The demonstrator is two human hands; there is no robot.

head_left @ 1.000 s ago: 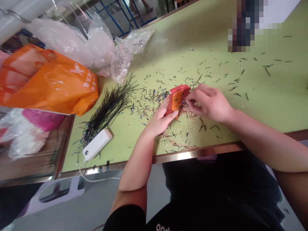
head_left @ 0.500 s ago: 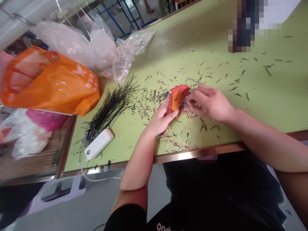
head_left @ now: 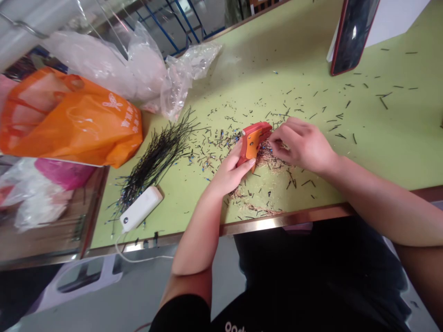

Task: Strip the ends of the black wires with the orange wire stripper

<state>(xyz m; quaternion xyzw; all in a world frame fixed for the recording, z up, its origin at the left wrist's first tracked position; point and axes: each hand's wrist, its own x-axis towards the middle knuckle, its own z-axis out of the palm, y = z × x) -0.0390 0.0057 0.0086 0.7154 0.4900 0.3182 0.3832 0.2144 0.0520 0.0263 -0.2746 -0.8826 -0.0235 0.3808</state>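
Note:
My left hand (head_left: 228,174) grips an orange-red wire stripper (head_left: 252,142) with an orange handle panel, its jaws pointing to the right. My right hand (head_left: 301,148) pinches its fingertips together at the tool's jaws, on a thin wire mostly hidden by the fingers. Beneath both hands lies a scatter of fine copper strands (head_left: 266,159) on the green tabletop (head_left: 380,152). Many cut black wire bits with blue ends surround them. To the left lies a loose bundle of black wires (head_left: 155,161) with blue tips.
A white power bank (head_left: 141,208) with a cable rests by the table's metal front edge (head_left: 277,220). An orange plastic bag (head_left: 79,124) and clear plastic bags (head_left: 138,69) sit at the far left. A phone (head_left: 353,37) stands at the top right.
Both hands stay almost still at the stripper's jaws, with the right fingers shifting slightly. The top-right object, pixelated earlier, now shows as a phone.

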